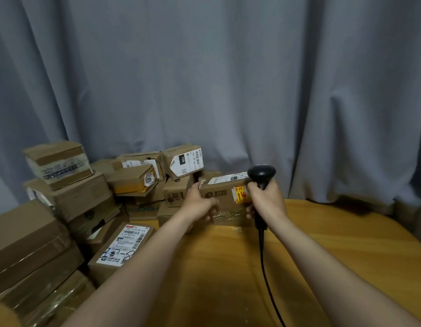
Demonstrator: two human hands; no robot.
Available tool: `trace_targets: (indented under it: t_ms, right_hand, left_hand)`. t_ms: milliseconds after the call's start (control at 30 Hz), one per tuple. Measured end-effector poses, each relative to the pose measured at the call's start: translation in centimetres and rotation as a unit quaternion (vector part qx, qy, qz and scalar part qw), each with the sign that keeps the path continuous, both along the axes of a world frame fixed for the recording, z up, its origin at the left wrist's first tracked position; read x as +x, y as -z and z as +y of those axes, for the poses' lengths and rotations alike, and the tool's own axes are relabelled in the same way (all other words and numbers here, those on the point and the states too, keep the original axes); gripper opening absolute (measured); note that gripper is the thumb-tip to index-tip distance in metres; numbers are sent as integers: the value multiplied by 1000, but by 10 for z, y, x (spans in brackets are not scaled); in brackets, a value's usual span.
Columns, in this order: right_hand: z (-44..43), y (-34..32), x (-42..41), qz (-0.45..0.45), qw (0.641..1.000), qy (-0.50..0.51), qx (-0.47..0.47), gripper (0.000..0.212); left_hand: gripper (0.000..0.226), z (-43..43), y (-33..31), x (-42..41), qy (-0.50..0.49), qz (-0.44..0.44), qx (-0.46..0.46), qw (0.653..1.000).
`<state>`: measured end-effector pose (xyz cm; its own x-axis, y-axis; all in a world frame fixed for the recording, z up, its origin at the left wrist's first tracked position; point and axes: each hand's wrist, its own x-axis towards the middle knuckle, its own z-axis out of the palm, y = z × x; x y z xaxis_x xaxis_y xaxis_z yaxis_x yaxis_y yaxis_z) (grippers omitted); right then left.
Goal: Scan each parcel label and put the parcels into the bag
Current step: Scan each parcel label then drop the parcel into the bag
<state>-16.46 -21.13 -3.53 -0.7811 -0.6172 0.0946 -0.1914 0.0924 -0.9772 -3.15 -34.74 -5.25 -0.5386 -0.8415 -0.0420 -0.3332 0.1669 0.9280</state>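
Observation:
A brown cardboard parcel (225, 199) with a white label on top and an orange-red sticker on its front stands on the wooden table (322, 244). My left hand (199, 204) grips its left end. My right hand (267, 199) holds a black barcode scanner (261, 174) by its handle, against the parcel's right end; some of its fingers touch the box. The scanner's head sits above the parcel's top right corner, and its black cable (263, 263) hangs toward me. No bag is in view.
A heap of cardboard parcels (75, 199) fills the left and back of the table, several with white labels. One labelled box (122, 246) lies near my left forearm. A grey curtain (228, 79) hangs behind the table.

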Motion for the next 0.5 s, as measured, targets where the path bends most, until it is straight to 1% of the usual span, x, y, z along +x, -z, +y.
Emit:
trace_targets:
  t_ms: [100, 200, 267, 367, 500]
  right_hand:
    - [29, -18, 16, 8, 1000, -19, -9, 11]
    - [61, -35, 37, 25, 999, -46, 5, 13]
    - [79, -43, 52, 37, 998, -59, 12, 16]
    - [106, -52, 77, 62, 993, -91, 32, 20]
    - [131, -49, 105, 60, 990, -119, 49, 27]
  left_hand:
    - [89, 25, -11, 18, -10, 64, 65, 996]
    - [84, 55, -25, 42, -22, 65, 47, 997]
    - [80, 73, -32, 57, -50, 78, 34, 995]
    - [68, 94, -42, 83, -117, 128, 40, 984]
    - [50, 118, -53, 114, -167, 137, 42, 975]
